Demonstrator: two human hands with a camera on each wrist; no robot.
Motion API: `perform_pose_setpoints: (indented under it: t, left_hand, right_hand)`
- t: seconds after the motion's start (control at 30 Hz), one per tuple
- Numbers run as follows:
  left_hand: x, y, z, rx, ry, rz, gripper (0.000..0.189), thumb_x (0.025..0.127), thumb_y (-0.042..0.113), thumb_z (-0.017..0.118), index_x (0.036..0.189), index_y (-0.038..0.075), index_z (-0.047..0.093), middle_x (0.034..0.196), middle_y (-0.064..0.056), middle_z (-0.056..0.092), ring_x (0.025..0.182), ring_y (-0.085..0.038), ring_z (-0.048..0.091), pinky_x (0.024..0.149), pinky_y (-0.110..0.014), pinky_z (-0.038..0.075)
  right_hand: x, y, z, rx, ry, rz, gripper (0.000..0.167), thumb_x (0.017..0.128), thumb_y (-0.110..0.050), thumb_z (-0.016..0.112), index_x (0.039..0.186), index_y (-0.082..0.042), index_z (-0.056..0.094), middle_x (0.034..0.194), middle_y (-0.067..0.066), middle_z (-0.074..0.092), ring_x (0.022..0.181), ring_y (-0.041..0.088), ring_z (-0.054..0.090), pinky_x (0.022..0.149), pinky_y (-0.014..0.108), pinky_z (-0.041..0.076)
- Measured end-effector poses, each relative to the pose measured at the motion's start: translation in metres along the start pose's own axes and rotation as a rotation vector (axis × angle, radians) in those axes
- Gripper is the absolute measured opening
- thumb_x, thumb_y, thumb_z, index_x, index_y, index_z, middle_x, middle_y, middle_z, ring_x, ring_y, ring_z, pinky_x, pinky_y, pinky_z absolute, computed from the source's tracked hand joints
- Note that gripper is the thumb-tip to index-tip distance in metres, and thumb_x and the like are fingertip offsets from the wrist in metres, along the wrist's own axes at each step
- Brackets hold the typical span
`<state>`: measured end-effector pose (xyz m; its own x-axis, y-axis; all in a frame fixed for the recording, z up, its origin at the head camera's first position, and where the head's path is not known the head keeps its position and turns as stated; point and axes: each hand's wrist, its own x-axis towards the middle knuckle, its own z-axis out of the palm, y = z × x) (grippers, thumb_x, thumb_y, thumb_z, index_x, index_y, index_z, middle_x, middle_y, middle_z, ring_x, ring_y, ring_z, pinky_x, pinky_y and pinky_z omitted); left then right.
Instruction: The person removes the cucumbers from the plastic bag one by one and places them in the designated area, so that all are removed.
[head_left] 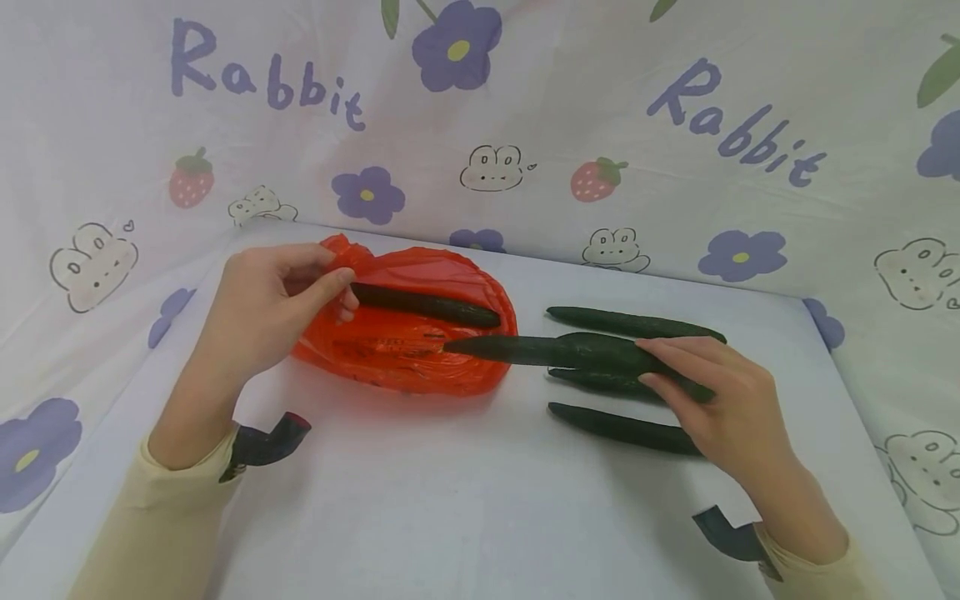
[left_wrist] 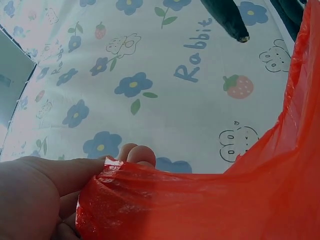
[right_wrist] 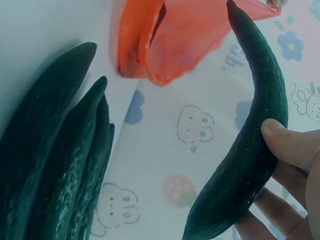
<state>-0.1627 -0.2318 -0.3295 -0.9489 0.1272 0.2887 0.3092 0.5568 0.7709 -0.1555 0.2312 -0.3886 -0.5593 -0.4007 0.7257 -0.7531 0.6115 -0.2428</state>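
Note:
My left hand (head_left: 262, 312) pinches the edge of a red plastic bag (head_left: 420, 379) between thumb and fingers, and holds that side up. One dark green cucumber (head_left: 427, 303) lies in the bag's mouth. My right hand (head_left: 723, 408) grips another cucumber (head_left: 517, 350) near its right end, thumb on one side and fingers on the other. This slightly curved cucumber (right_wrist: 272, 95) is raised, its thin tip pointing left and overlapping the bag's right rim in the head view. Below and beside the right hand lie several more cucumbers (head_left: 622, 427), side by side.
The white tabletop (head_left: 450, 517) spreads in front of the bag. A cloth (head_left: 525, 100) printed with rabbits, flowers and strawberries hangs behind. Dark bands with short stubs (head_left: 270, 442) sit on both wrists, over cream sleeves (head_left: 165, 517).

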Motion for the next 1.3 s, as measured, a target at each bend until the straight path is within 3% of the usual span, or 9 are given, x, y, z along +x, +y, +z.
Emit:
perform_pose_setpoints:
  t: [0.2,0.43,1.3]
  left_hand:
    - [0.0,-0.001,0.0,0.009,0.004,0.002,0.015,0.107,0.018,0.072,0.11,0.005,0.079,0.087,-0.006,0.076,0.079,-0.016,0.075,0.079,-0.016,0.058]
    - [0.0,-0.001,0.0,0.005,0.006,0.006,0.015,0.107,0.018,0.072,0.111,0.004,0.079,0.087,-0.006,0.076,0.079,-0.016,0.075,0.079,-0.016,0.058]
    - [0.0,0.0,-0.001,-0.002,0.006,-0.01,0.016,0.107,0.018,0.072,0.112,0.004,0.079,0.088,-0.006,0.077,0.08,-0.016,0.076,0.08,-0.016,0.058]
  right_hand:
    - [-0.007,0.001,-0.007,-0.01,-0.003,0.01,0.053,0.108,-0.053,0.065,0.117,-0.004,0.083,0.107,0.009,0.08,0.094,0.028,0.074,0.1,0.009,0.044]
    - [-0.014,0.004,-0.013,0.003,-0.012,-0.009,0.049,0.108,-0.049,0.067,0.117,-0.005,0.083,0.106,0.008,0.08,0.099,0.014,0.072,0.1,0.01,0.045]
    - [-0.046,0.001,-0.042,-0.049,-0.038,0.064,0.056,0.107,-0.057,0.064,0.114,-0.006,0.084,0.103,0.007,0.08,0.111,-0.008,0.063,0.099,0.006,0.043]
